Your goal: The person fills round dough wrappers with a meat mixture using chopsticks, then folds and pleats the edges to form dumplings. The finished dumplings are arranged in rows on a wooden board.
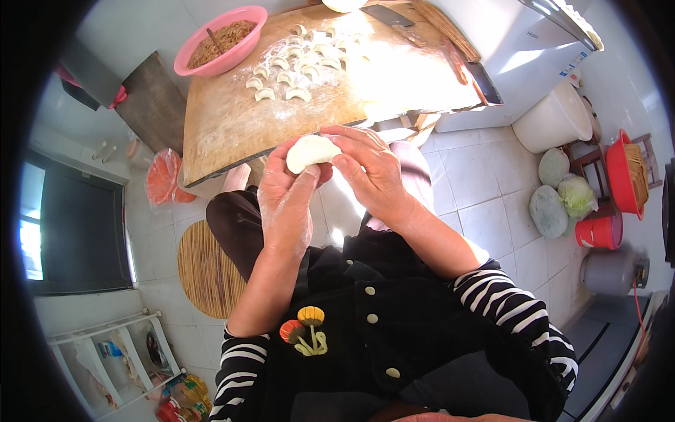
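Observation:
Between my two hands, just off the near edge of the board, is a folded half-moon dumpling (312,153). My left hand (287,198), dusted with flour, grips it with the thumb on its lower side. The fingers and thumb of my right hand (369,169) pinch its right end. Several crescent dumplings (298,94) lie on the floured wooden board (221,126). A pink basin (253,50) of brown filling (224,42), with a utensil standing in it, is at the board's far left.
A cleaver (387,15) lies at the board's far side, near wooden pieces (448,29). A fridge (506,53) stands on the right. A round slatted mat (211,269) is at lower left; a red bucket (598,232), vegetables and a gas cylinder (609,271) stand at right.

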Demonstrator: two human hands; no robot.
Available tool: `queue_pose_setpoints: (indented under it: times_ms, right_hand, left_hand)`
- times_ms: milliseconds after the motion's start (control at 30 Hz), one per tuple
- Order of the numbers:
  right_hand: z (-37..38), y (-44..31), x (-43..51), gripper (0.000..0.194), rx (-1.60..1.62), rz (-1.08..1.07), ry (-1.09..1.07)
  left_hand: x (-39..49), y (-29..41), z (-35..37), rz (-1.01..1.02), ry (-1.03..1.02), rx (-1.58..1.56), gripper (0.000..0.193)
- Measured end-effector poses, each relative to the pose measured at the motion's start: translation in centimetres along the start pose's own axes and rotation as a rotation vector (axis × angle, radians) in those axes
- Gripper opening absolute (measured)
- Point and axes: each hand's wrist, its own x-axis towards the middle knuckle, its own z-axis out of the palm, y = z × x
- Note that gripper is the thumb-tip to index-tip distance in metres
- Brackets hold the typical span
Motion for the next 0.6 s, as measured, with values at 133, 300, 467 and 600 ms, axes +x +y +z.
queue_pose_setpoints:
  times_ms: [133,300,467,600]
  right_hand:
    - [0.2,0.5,-0.3,0.04,0.171,-0.018,0.031]
    - [0.8,0.0,0.3,0.079,0.627,0.297,0.056]
    - [1.0,-1.5,0.2,0.09,0.834,0.469,-0.069]
    - [0.5,-1.6,0.2,0.091,0.591,0.296,-0.14]
  left_hand:
    - [0.1,0.5,-0.8,-0.022,-0.029,-0.085,0.032]
    - [-0.1,-0.1,-1.3,-0.224,-0.165,-0.305,0.028]
    - [-0.3,-1.7,-0.7,-0.276,-0.248,-0.376,0.027]
    - [-0.1,-2.1,-0.6,-0.306,-0.22,-0.339,0.025]
